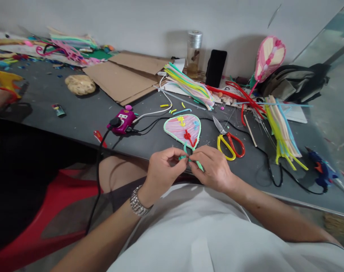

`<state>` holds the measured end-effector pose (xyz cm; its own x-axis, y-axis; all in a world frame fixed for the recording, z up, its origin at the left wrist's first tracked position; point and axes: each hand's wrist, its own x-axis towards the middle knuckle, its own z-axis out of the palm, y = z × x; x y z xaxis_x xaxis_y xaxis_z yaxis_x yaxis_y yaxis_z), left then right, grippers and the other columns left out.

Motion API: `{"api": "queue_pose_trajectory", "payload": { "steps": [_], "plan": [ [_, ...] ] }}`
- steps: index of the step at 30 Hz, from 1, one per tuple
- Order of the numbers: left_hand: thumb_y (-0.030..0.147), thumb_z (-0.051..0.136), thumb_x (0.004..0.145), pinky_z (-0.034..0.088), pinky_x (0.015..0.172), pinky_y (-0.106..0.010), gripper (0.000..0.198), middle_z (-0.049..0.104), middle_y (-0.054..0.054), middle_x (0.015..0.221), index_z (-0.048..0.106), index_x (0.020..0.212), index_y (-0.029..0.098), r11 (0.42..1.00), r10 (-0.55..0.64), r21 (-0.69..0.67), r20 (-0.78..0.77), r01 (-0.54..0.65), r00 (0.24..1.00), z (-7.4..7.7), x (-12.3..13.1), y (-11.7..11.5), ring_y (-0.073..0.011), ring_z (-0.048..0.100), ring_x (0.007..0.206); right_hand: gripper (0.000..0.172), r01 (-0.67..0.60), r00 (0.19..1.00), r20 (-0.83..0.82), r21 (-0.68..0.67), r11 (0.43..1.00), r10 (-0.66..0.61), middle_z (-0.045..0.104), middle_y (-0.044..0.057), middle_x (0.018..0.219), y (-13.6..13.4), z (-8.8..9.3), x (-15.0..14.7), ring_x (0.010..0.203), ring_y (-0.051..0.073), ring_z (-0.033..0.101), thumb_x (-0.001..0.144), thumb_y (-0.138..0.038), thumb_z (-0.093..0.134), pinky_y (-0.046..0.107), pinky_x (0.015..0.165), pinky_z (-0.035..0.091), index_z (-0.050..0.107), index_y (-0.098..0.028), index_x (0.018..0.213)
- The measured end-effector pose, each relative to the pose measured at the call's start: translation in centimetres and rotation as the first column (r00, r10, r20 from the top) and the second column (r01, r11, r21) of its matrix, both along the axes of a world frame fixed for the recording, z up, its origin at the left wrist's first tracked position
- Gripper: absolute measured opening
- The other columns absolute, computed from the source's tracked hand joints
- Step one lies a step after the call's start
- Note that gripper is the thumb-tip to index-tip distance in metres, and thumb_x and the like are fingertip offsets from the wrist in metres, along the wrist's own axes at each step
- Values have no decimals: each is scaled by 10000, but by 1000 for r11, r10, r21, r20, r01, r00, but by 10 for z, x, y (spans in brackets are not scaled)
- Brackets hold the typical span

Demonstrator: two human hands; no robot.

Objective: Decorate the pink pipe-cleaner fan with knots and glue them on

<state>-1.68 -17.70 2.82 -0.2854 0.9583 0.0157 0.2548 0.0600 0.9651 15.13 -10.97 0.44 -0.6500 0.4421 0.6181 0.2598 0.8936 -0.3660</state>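
My left hand (pixel 167 168) and my right hand (pixel 211 164) meet at the table's near edge, fingertips pinched together on a green pipe cleaner (pixel 199 165). Part of it is hidden by my fingers. Just beyond them lies a rounded, pointed decorated panel (pixel 177 131), striped pink and lilac with a pale green border. It bears yellow, blue and red pipe-cleaner shapes, and its tip points toward my hands. Scissors (pixel 228 141) with one yellow and one red handle rest to the right of the panel, blades partly apart.
Pipe-cleaner bundles (pixel 188 85) lie behind, beside cardboard (pixel 126 77). A purple power socket (pixel 122 121) with cords stands left. At the right are a blue glue gun (pixel 321 170) and another bundle (pixel 282 128). A bottle (pixel 194 54) and phone (pixel 216 68) stand near the wall. Another person's arm shows far left.
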Motion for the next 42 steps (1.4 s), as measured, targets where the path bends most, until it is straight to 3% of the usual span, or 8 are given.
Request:
{"api": "queue_pose_trajectory", "payload": {
  "steps": [4,8,22,24,27,31,35,42],
  "plan": [
    [224,675,738,487,582,-214,107,756,-15,694,760,764,164,1000,19,21,-10,-19,1000,0,1,-1,-133,639,594,73,15,993,-101,-369,929,-55,704,46,802,-4,2,-3,715,162,626,890,-181,608,285,649,475,659,-197,841],
    [260,703,723,487,582,-217,128,745,-23,686,757,766,152,1000,18,-17,65,-17,998,0,2,-1,-137,633,604,79,-47,977,-164,-788,614,-135,656,-16,671,-5,5,-7,586,108,561,821,-228,653,225,547,414,648,-184,756],
    [274,847,663,475,582,-194,281,676,-1,694,710,867,136,980,8,-158,628,117,778,-8,2,1,-97,584,623,215,-206,941,-262,-945,252,-213,662,-13,653,-5,3,-12,562,115,565,781,-374,739,257,587,465,638,-187,754],
    [274,835,676,456,568,-185,242,659,5,676,701,824,138,982,22,-157,645,103,764,-10,4,1,-85,563,606,209,-213,942,-281,-922,323,-182,693,7,696,-6,4,-9,610,137,617,816,-373,734,268,617,491,643,-189,776],
    [266,823,661,450,559,-189,218,658,8,663,707,794,138,978,26,-180,605,105,796,-9,5,1,-83,549,589,107,-98,969,-219,-763,639,-113,703,21,759,-3,7,-2,661,142,632,873,-285,699,256,610,486,669,-190,835],
    [278,818,649,458,564,-203,231,667,10,659,720,804,137,971,8,-207,523,118,853,-1,4,2,-93,556,588,115,-85,994,-82,-186,979,70,717,78,918,10,16,7,812,162,658,967,-153,588,273,705,510,699,-180,980],
    [286,800,660,480,591,-216,229,694,-5,693,717,812,136,967,-31,-209,467,145,884,3,3,2,-116,597,631,194,-141,988,94,171,975,126,714,82,910,19,22,9,809,173,633,1007,-122,508,297,721,481,687,-170,949],
    [281,785,643,491,613,-229,224,704,-13,693,709,792,133,963,-66,-209,428,170,901,-1,0,4,-125,603,633,244,-211,950,282,254,944,136,674,75,847,22,24,10,730,182,551,1026,-150,472,331,658,390,640,-171,850]
  ]
}}
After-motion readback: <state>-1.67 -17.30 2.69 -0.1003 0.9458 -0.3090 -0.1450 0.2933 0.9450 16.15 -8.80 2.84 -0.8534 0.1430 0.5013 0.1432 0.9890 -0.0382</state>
